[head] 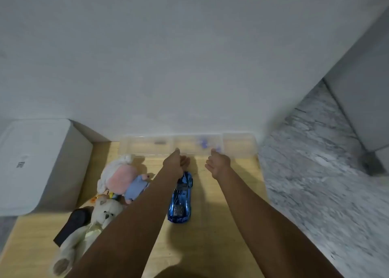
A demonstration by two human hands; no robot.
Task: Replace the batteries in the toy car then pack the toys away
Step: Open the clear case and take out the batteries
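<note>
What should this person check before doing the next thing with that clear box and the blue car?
1. Clear box within reach at the table's far edge: ok; both hands are at its near rim.
2. Left hand has a grip on the box: cannot tell, blurred.
3. Right hand has a grip on the box: cannot tell; fingers are curled near the rim.
4. Blue toy car free to pick up: ok; it lies on the wooden table between the forearms.
5. Battery cover open: cannot tell.
6. Plush toys out of the way: ok, left of the car.

Shiny blue toy car lengthwise on wooden table, beside plush toys
</note>
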